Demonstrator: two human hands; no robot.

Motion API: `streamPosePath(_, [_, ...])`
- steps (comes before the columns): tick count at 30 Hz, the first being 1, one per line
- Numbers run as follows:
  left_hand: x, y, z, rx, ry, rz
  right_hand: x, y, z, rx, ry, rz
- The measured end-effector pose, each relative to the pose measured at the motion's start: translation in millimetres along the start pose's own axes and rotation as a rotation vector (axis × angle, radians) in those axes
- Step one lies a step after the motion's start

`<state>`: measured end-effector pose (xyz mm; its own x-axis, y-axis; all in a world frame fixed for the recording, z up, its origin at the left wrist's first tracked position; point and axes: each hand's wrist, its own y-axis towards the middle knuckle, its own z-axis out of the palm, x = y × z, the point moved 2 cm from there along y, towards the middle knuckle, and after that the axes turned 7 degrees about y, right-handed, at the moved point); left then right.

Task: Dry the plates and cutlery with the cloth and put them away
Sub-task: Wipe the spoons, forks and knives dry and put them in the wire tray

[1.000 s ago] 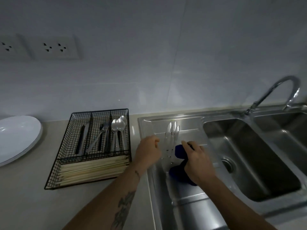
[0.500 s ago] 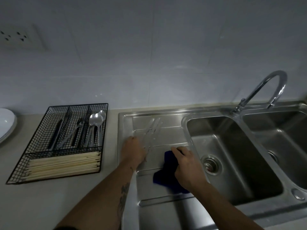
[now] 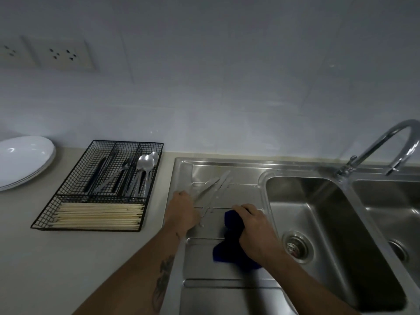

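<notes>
Several steel knives (image 3: 213,189) lie side by side on the sink's drainboard (image 3: 241,176), blades pointing away. My left hand (image 3: 181,211) sits at their handle ends with fingers curled around one; the grip itself is hidden under the hand. Just to the right, my right hand (image 3: 254,228) grips a dark blue cloth (image 3: 229,251) resting on the drainboard. On the counter to the left stands a black wire cutlery tray (image 3: 100,187) with knives, forks, spoons (image 3: 146,162) and, in its front compartment, chopsticks (image 3: 100,215). White plates (image 3: 22,162) are stacked at the far left.
A deep steel sink basin (image 3: 336,235) with a drain lies right of the drainboard, a second basin (image 3: 391,212) beyond it. A curved tap (image 3: 386,144) rises at the back right. Wall sockets (image 3: 61,54) sit above the counter (image 3: 45,258).
The camera view swung right, then back left. My left hand stayed at the knife handles, and the knives now fan out more. My right hand still grips the cloth.
</notes>
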<state>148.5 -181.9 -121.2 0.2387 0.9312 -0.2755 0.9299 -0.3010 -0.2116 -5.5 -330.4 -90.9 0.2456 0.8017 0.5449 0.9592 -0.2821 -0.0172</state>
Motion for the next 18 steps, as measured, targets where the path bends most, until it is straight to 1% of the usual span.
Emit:
streamPosePath(3, [5.9, -5.9, -11.3, -0.054, 0.003, 0.053, 11.9, 0.7, -7.1, -0.017, 0.098, 0.065])
streamPosePath(5, [9.1, -10.8, -22.6, -0.127, 0.022, 0.116, 18.8, 2.6, -13.9, -0.076, 0.147, 0.068])
streamPosePath(7, [10.7, -19.2, -36.5, -0.226, 0.108, 0.231, 24.8, 7.0, -22.5, -0.170, 0.180, 0.066])
streamPosePath(10, [17.5, -30.8, -54.0, -0.367, 0.185, 0.411, 40.9, 13.5, -37.2, -0.403, 0.173, 0.003])
streamPosePath(12, [21.3, -37.5, -60.3, -0.453, 0.204, 0.551, 57.2, 15.1, -42.7, -0.553, 0.108, -0.091])
streamPosePath(14, [23.6, -46.6, -67.9, -0.554, 0.200, 0.670, 77.8, 14.3, -41.2, -0.616, 0.025, -0.186])
streamPosePath(16, [25.2, -57.0, -81.4, -0.610, 0.136, 0.719, 94.8, 12.2, -31.9, -0.586, -0.111, -0.268])
streamPosePath(18, [30.6, -62.8, -95.5, -0.623, 0.056, 0.725, 100.8, 8.0, -20.2, -0.538, -0.257, -0.269])
